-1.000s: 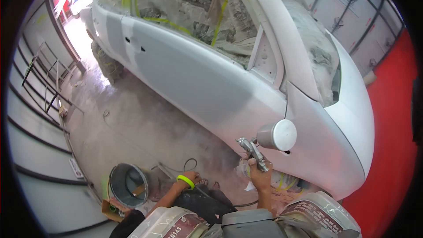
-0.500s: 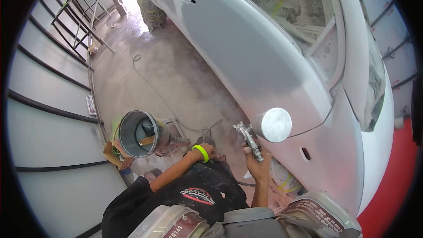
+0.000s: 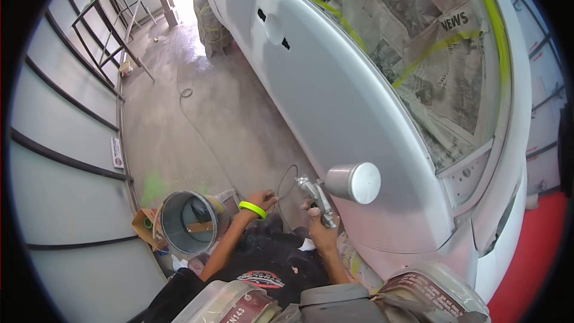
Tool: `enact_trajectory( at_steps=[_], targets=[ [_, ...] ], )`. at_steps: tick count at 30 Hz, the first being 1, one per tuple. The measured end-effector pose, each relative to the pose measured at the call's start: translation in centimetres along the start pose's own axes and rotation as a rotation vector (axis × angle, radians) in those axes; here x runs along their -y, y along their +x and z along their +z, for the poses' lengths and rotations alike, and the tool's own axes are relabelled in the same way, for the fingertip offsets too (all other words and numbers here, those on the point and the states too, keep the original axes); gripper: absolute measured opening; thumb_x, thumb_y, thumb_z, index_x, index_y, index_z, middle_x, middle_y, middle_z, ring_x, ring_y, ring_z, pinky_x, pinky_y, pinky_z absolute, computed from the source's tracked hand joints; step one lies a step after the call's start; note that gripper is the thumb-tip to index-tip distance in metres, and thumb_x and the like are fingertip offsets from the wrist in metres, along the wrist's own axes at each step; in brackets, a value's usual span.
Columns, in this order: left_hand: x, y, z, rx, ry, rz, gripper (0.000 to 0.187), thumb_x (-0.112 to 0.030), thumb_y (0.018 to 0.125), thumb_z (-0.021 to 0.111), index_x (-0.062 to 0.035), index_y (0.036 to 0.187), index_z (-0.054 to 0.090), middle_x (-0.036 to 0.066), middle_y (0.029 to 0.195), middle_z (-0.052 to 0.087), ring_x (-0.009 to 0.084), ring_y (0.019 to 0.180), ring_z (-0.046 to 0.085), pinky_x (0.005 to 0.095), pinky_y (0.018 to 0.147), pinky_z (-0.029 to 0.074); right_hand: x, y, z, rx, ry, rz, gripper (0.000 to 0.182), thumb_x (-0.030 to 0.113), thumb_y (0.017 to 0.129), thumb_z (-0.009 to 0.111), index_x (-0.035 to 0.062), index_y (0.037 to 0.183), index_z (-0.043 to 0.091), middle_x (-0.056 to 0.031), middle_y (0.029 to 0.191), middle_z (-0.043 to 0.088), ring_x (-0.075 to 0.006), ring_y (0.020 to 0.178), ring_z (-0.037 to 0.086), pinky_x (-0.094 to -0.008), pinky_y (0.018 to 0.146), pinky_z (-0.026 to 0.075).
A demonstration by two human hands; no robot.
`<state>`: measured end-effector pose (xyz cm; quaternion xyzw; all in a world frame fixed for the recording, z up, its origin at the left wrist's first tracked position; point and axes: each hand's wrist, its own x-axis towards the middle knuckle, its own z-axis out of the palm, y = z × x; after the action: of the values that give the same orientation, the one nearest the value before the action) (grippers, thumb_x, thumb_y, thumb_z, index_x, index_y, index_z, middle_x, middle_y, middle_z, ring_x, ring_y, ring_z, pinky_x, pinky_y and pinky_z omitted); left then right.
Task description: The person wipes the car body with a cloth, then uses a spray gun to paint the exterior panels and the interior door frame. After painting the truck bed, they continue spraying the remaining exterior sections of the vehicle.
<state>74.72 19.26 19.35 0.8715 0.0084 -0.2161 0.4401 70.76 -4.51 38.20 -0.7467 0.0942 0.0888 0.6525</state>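
Observation:
My right hand [image 3: 323, 236] is wrapped round the handle of a metal spray gun [image 3: 318, 198]. The gun's silver paint cup [image 3: 353, 183] juts out to the right, close to the car's door panel [image 3: 335, 101], which is coated in white and pale grey. Lower and to the left, my left hand [image 3: 262, 199], below a neon yellow wristband [image 3: 253, 210], has its fingers closed on a thin air hose [image 3: 206, 137]. The hose loops up between my hands and trails away over the floor. Part of the loop is hidden by my clothing.
At lower left stands a large bucket [image 3: 190, 224] with a stick inside, beside a cardboard box [image 3: 146, 227]. Newspaper [image 3: 442, 72] and yellow tape mask the car window. A metal stand [image 3: 113, 24] is by the left wall. Respirator filters [image 3: 239, 305] edge my view.
The view has shifted, showing more of the masked window. The spray gun has moved left and slightly down along the panel. My left hand has moved left, with the hose now looping from it.

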Motion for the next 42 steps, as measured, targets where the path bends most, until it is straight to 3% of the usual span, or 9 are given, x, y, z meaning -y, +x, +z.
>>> enact_trajectory(
  at_steps=[1,7,18,24,26,29,34,39,42],
  targets=[
    [-0.7,0.5,-1.7,-0.098,-0.093,-0.037,0.04,-0.036,0.098,0.068,0.0001,0.115,0.07,0.016,0.101,0.076,0.0247,0.097,0.072,0.037,0.088,0.054,-0.5,1.1,0.6,0.019,-0.054,-0.054,0.036,0.036,0.101,0.067,0.0016,0.11,0.072,-0.001,0.094,0.069,-0.0086,0.084,0.059,-0.0285,0.076,0.05],
    [-9.5,5.4,-13.1,-0.328,-0.397,0.149,0.039,-0.032,0.097,0.072,0.0019,0.116,0.071,0.011,0.1,0.077,0.0191,0.098,0.072,0.0324,0.089,0.053,1.8,5.6,2.6,0.152,0.097,-0.046,0.03,0.025,0.099,0.07,0.0005,0.116,0.067,-0.0004,0.093,0.068,-0.0088,0.084,0.061,-0.0255,0.073,0.05],
    [-30.3,14.7,-27.6,-0.6,0.094,0.754,0.034,-0.017,0.093,0.073,-0.0019,0.123,0.067,0.014,0.12,0.072,0.0284,0.113,0.067,0.0377,0.1,0.05,5.0,14.5,3.2,0.371,-0.03,-0.099,0.034,0.032,0.096,0.072,0.0038,0.116,0.067,-0.0064,0.088,0.067,-0.0111,0.081,0.06,-0.0319,0.077,0.051],
    [-34.2,21.2,-33.0,-0.724,0.385,0.955,0.037,-0.018,0.097,0.067,-0.0052,0.132,0.064,0.014,0.137,0.064,0.0332,0.131,0.056,0.0422,0.111,0.043,2.9,18.4,6.0,0.474,-0.063,-0.165,0.034,0.027,0.092,0.075,0.0056,0.118,0.069,-0.0061,0.091,0.071,-0.0136,0.087,0.067,-0.0324,0.08,0.053],
    [-34.6,24.1,-35.3,-0.742,0.463,1.002,0.035,-0.019,0.098,0.065,-0.004,0.13,0.064,0.014,0.133,0.066,0.035,0.13,0.056,0.0437,0.111,0.044,2.7,19.4,7.4,0.516,-0.102,-0.201,0.041,0.03,0.09,0.077,0.0051,0.122,0.068,-0.0122,0.097,0.073,-0.0221,0.09,0.07,-0.0378,0.083,0.054],
    [-35.0,27.7,-39.1,-0.643,0.546,1.032,0.034,-0.023,0.104,0.054,-0.0041,0.13,0.065,0.014,0.134,0.066,0.0346,0.132,0.056,0.0474,0.118,0.037,3.4,21.7,10.2,0.538,-0.155,-0.32,0.051,0.039,0.089,0.078,0.0062,0.126,0.068,-0.017,0.101,0.074,-0.0323,0.092,0.072,-0.0422,0.084,0.055],
    [-35.8,33.1,-43.4,-0.291,0.626,1.087,0.036,-0.026,0.107,0.046,-0.0018,0.122,0.068,0.017,0.122,0.069,0.0376,0.123,0.06,0.0506,0.123,0.03,5.4,25.3,17.3,0.43,-0.091,-0.293,0.048,0.042,0.09,0.076,0.0043,0.12,0.07,-0.0173,0.099,0.074,-0.0328,0.09,0.073,-0.0427,0.082,0.055],
    [-37.6,35.6,-44.0,-0.042,0.552,1.189,0.038,-0.03,0.106,0.051,0.0014,0.099,0.072,0.015,0.1,0.068,0.0375,0.1,0.063,0.0466,0.091,0.048,8.6,27.1,22.7,0.276,-0.101,-0.242,0.046,0.041,0.09,0.076,0.0023,0.114,0.072,-0.017,0.094,0.074,-0.0328,0.088,0.073,-0.0423,0.079,0.055],
    [-39.0,35.3,-42.0,0.193,0.395,1.215,0.04,-0.031,0.106,0.052,0.0026,0.097,0.072,0.016,0.1,0.068,0.0389,0.097,0.063,0.0451,0.085,0.048,9.0,26.9,24.8,0.134,-0.071,-0.223,0.046,0.041,0.09,0.076,0.0018,0.113,0.072,-0.0165,0.091,0.073,-0.0333,0.084,0.072,-0.0426,0.076,0.054]
  ],
)
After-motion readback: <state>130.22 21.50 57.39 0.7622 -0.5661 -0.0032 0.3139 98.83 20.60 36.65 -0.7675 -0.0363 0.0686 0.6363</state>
